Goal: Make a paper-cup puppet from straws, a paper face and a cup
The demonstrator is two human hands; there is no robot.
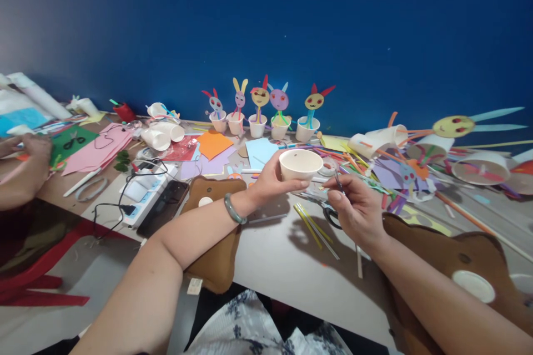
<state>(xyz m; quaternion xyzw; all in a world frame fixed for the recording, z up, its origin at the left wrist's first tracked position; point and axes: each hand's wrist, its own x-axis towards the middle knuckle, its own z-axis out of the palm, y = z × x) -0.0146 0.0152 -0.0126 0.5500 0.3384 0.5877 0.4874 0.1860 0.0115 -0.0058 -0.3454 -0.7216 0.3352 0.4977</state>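
Note:
My left hand grips a white paper cup, its open mouth tilted up and the thumb along its side. A small dark mark shows on the cup's inner wall. To the right of the cup, my right hand is closed in a pinch on a thin, dark, slender tool, whose kind I cannot make out. Beneath and between the hands lie black-handled scissors, partly covered by my right hand. Yellow and clear thin strips rest on the table just below.
Several cups with paper rabbit figures stand along the blue wall. Brown cushions flank the workspace. A power strip with cables and a phone lie left. More cups and figures crowd the right. Another person's hand is far left.

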